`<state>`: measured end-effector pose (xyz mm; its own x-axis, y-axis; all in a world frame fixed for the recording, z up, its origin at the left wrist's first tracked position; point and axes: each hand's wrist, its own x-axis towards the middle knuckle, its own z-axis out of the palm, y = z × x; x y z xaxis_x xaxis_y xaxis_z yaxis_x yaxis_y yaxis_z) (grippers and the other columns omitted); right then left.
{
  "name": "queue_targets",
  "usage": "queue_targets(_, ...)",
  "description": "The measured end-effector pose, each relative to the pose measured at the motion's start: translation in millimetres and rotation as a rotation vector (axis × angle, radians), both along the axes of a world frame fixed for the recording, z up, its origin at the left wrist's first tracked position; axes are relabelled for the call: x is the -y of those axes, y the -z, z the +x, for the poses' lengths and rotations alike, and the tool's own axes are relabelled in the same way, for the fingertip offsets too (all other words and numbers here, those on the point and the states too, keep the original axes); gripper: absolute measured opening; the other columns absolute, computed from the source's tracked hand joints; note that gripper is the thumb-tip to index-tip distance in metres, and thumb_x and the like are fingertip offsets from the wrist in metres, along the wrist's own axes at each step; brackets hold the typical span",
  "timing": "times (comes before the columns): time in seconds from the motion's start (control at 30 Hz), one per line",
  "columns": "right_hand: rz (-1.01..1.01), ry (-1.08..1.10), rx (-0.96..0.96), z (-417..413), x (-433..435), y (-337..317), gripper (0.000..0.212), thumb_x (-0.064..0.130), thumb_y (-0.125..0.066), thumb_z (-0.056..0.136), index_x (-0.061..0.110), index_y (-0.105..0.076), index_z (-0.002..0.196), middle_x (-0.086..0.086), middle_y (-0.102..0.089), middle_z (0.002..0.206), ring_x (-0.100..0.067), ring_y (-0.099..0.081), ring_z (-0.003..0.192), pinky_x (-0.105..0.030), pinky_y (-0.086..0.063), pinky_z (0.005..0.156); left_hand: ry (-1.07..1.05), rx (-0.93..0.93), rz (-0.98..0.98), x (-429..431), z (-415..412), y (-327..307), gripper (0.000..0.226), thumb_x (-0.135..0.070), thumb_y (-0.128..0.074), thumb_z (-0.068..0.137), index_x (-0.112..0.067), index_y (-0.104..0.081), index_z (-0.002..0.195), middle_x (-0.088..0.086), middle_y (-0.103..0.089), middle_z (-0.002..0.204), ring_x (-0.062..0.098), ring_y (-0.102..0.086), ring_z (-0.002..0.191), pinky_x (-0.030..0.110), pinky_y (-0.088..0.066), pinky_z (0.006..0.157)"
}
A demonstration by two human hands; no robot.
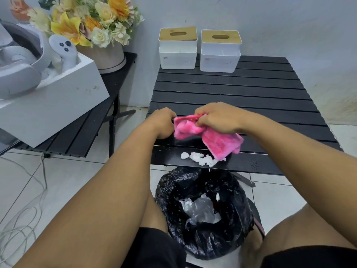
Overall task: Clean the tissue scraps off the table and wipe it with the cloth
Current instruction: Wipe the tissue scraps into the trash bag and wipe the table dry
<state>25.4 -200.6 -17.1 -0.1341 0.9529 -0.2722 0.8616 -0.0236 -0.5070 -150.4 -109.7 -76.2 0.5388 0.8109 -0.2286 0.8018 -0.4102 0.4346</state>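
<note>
A pink cloth (216, 141) hangs over the near part of the black slatted table (241, 88). My left hand (163, 122) pinches its left edge and my right hand (218, 118) grips its bunched top. The cloth's lower corner touches a small heap of white tissue scraps (201, 158) lying on the table's front slat. Right below that edge, between my knees, stands a bin with a black bag (204, 213) that holds white scraps and clear plastic.
Two white tissue boxes with wooden lids (177, 49) (220, 51) stand at the table's far edge by the wall. A second black table on the left carries a white box (48, 97) and a flower pot (108, 57). Cables (23, 215) lie on the floor tiles.
</note>
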Motion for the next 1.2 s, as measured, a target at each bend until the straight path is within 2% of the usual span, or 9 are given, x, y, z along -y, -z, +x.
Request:
queue_targets(0.1,-0.032,-0.095,0.076,-15,3,10,0.012,0.03,-0.054,0.084,0.02,-0.058,0.078,0.0,-0.062,0.079,-0.02,-0.056,0.077,-0.04,-0.046,0.072,-0.007,0.018,-0.013,-2,-1,2,0.024,-0.009,-0.054,0.087,-0.023,-0.071,0.096,0.004,-0.07,0.099,0.023,-0.061,0.088,0.029,-0.046,0.073)
queue_targets(0.23,-0.05,-0.226,0.134,-17,22,16,0.015,0.03,-0.05,0.085,0.022,-0.053,0.073,0.007,-0.056,0.068,-0.008,-0.051,0.067,-0.036,-0.042,0.061,-0.062,0.029,-0.002,-3,0,4,0.039,-0.004,-0.046,0.083,-0.027,-0.07,0.104,0.002,-0.066,0.107,0.019,-0.054,0.088,0.024,-0.04,0.078)
queue_targets(0.43,-0.146,-0.236,0.068,-13,42,15,0.014,0.029,-0.05,0.085,0.024,-0.054,0.072,0.019,-0.055,0.063,-0.002,-0.049,0.062,-0.031,-0.038,0.059,-0.07,0.027,-0.001,-2,1,6,0.039,-0.005,-0.046,0.084,-0.025,-0.07,0.107,0.003,-0.066,0.11,0.019,-0.053,0.087,0.022,-0.039,0.079)
queue_targets(0.57,-0.208,-0.226,0.01,-10,45,9,0.013,0.027,-0.053,0.087,0.023,-0.057,0.075,0.016,-0.055,0.062,-0.002,-0.048,0.057,-0.03,-0.04,0.06,-0.066,0.026,0.006,-2,2,5,0.039,-0.004,-0.046,0.084,-0.025,-0.071,0.106,0.001,-0.064,0.102,0.02,-0.053,0.085,0.022,-0.039,0.078)
queue_targets(0.73,-0.029,-0.059,-0.018,11,22,-5,0.011,0.028,-0.055,0.087,0.022,-0.061,0.08,0.011,-0.06,0.07,0.001,-0.054,0.061,-0.029,-0.043,0.06,-0.044,0.007,0.01,-2,3,4,0.033,-0.005,-0.049,0.085,-0.025,-0.071,0.1,-0.001,-0.063,0.095,0.02,-0.055,0.083,0.024,-0.039,0.073)
queue_targets(0.87,-0.005,0.045,0.122,20,15,8,0.013,0.028,-0.053,0.086,0.02,-0.061,0.08,0.002,-0.062,0.078,-0.019,-0.057,0.076,-0.034,-0.044,0.067,-0.05,0.002,0.006,-2,2,4,0.039,-0.003,-0.045,0.084,-0.025,-0.07,0.104,0.001,-0.061,0.099,0.021,-0.053,0.087,0.025,-0.041,0.077)
queue_targets(0.93,-0.025,0.042,0.15,20,23,17,0.013,0.028,-0.052,0.085,0.02,-0.06,0.08,0.002,-0.061,0.077,-0.02,-0.057,0.076,-0.033,-0.044,0.066,-0.052,0.004,0.004,-3,2,5,0.041,-0.003,-0.044,0.084,-0.025,-0.07,0.106,0.002,-0.063,0.103,0.021,-0.053,0.088,0.025,-0.041,0.079)
queue_targets(1.07,-0.044,0.038,0.06,15,44,24,0.014,0.032,-0.05,0.085,0.024,-0.057,0.076,0.006,-0.061,0.073,-0.016,-0.059,0.071,-0.037,-0.052,0.066,-0.052,0.01,0.008,-4,1,5,0.041,-0.003,-0.044,0.083,-0.025,-0.071,0.105,0.003,-0.066,0.104,0.021,-0.054,0.086,0.025,-0.041,0.077)
queue_targets(1.2,-0.117,0.04,-0.038,10,59,24,0.015,0.033,-0.052,0.086,0.023,-0.057,0.077,0.006,-0.061,0.076,-0.016,-0.059,0.074,-0.04,-0.05,0.072,-0.058,0.01,0.008,-3,2,4,0.041,-0.002,-0.044,0.083,-0.025,-0.071,0.105,0.003,-0.065,0.101,0.021,-0.053,0.086,0.025,-0.041,0.077)
